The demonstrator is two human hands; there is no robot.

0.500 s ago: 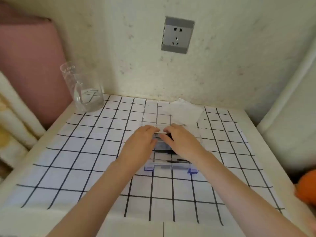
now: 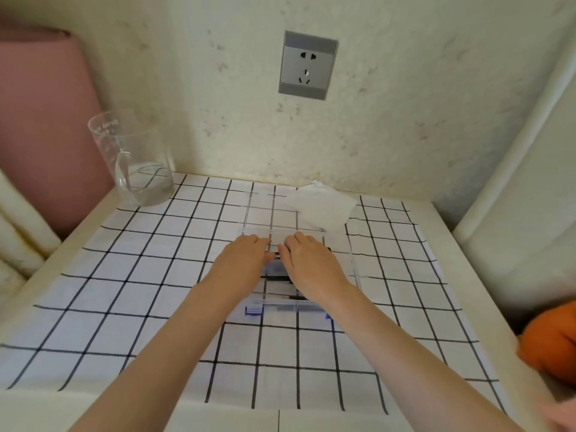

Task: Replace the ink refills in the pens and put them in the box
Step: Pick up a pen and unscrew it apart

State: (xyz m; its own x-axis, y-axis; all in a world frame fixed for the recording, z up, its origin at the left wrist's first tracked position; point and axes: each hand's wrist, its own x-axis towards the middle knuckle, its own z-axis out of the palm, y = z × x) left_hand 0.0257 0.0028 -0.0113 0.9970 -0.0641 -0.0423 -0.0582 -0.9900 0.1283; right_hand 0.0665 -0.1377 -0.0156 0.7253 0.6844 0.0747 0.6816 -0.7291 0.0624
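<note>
A clear plastic box (image 2: 355,271) with blue latches (image 2: 254,310) stands on the checked cloth, its transparent lid (image 2: 271,213) open toward the wall. Both my hands reach into it from the front. My left hand (image 2: 243,263) and my right hand (image 2: 311,266) sit side by side with fingertips curled down at the back of the box. Between the fingertips shows a short piece of a thin dark pen (image 2: 273,252). Its black end pokes out to the right of my right hand. More dark pen parts lie in the box under my palms, mostly hidden.
A glass measuring cup (image 2: 137,163) with a little water stands at the back left. A white tissue (image 2: 324,207) lies behind the box on the right. An orange object (image 2: 551,341) sits at the right edge. The wall with a socket (image 2: 307,65) closes the back.
Both hands stay over the box in nearly the same pose; nothing has visibly been picked up or let go.
</note>
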